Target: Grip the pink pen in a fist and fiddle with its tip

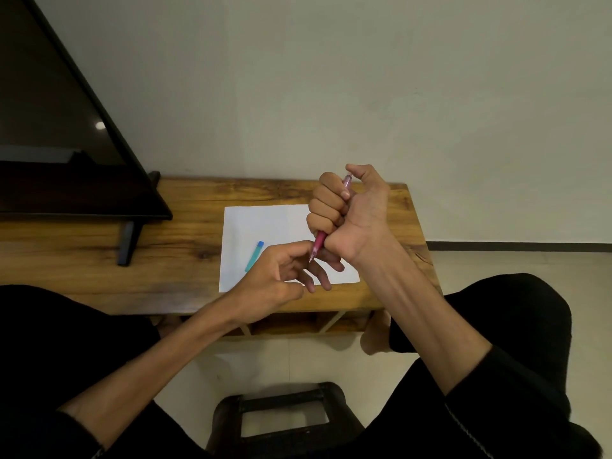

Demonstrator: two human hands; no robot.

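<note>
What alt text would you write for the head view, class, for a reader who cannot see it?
The right hand grips a pink pen in its fist, tip down, over white paper on a wooden table. The left hand has its fingertips at the pen's tip. A blue cap lies on the paper; a dark screen stands to the left.

This looks like a room in a home: a low wooden surface (99,276) stands against a plain pale wall (331,77), carrying a flat dark television (59,127) on its feet, with light floor tiles (496,266) and a dark stool (281,415) below.
</note>
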